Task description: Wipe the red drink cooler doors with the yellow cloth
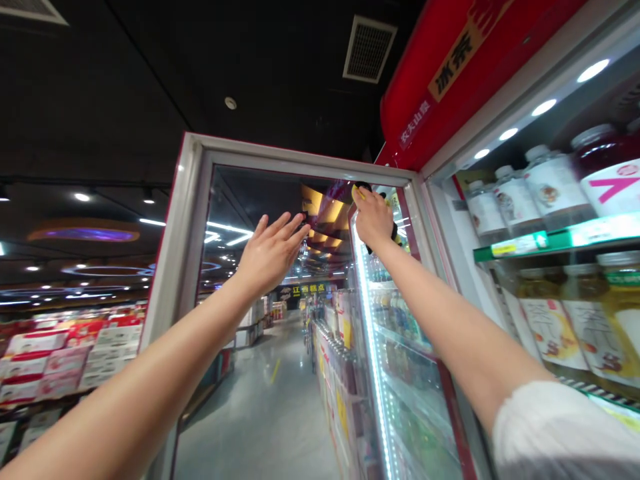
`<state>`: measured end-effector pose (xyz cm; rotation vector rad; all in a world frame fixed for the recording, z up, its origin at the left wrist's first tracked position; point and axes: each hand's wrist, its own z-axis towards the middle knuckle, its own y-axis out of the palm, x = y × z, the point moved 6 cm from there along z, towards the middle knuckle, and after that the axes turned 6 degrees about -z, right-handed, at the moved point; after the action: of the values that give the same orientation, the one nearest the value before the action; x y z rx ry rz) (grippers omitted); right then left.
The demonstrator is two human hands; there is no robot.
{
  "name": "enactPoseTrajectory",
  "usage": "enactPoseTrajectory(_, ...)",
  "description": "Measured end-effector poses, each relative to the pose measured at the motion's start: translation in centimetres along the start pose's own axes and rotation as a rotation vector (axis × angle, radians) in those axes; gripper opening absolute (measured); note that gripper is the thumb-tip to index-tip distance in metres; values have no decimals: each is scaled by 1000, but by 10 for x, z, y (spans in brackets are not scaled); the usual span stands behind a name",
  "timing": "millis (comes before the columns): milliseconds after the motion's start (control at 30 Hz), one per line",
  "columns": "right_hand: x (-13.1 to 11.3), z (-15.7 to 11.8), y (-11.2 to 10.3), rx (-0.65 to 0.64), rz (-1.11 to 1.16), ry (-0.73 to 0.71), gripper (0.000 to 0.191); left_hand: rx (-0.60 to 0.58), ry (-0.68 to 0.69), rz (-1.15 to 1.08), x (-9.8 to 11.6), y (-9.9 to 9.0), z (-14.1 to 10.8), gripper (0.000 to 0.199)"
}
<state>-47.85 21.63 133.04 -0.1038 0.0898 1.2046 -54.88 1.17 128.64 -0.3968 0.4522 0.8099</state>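
Note:
The glass door [280, 393] of a drinks fridge stands swung out, with a pale frame around it. My left hand [271, 251] is raised at the upper middle of the pane, its fingers stretched out and holding nothing. Near the door's upper right corner, my right hand [374, 217] is closed on a black and yellow thing against the glass. Part of that thing shows past my fingers and wrist; I cannot make out what it is.
To the right, lit fridge shelves [560, 237] hold several bottles [555, 183] under a red header [425, 87]. Stacked boxes [65, 353] stand at the left. An aisle floor [260, 413] and more shelving show in the pane.

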Motion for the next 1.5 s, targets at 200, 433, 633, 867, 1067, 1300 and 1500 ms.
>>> enactPoseTrajectory(200, 11, -15, 4, -1, -52, -10, 61, 57, -203, 21, 37, 6, 11, 65)
enactPoseTrajectory(433, 60, 18, 4, -36, -91, 75, 63, 196, -296, 42, 55, 21, 16, 79)
enactPoseTrajectory(633, 66, -7, 7, -46, -119, -17, 62, 199, -285, 41, 54, 21, 15, 83)
enactPoseTrajectory(867, 81, 43, 5, -79, -121, 23, 63, 196, -311, 55, 51, 23, 13, 82)
enactPoseTrajectory(1067, 98, -4, 12, -31, -212, 79, 62, 167, -344, 10, 52, 20, 16, 83)
enactPoseTrajectory(1300, 108, 31, 7, -97, -250, 111, 60, 134, -357, 36, 55, 19, 18, 85)
enactPoseTrajectory(1500, 110, 40, 8, -72, -210, 135, 62, 118, -367, 43, 56, 18, 17, 84)
